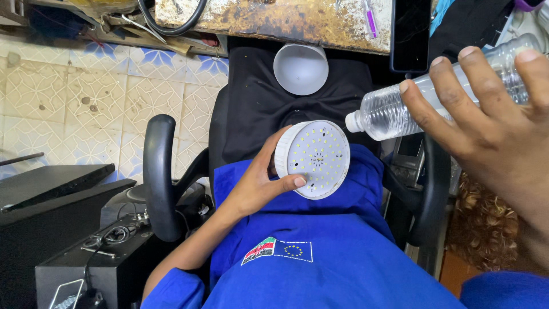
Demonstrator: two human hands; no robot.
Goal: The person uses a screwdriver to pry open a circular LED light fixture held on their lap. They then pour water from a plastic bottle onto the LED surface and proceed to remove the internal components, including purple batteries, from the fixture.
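**A small repair workshop**

The place looks like a modest electrical repair workshop. A worn, rust-stained counter [274, 23] with a black cable [171, 26] looped on it runs along the top. Black equipment cases [74, 257] with wires stand on a stained patterned tile floor [74, 97]. A white lamp dome [301, 68] lies on dark cloth.

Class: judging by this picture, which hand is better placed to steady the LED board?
Left. The left hand already grips the round LED board by its rim; the right hand is occupied holding the clear bottle.
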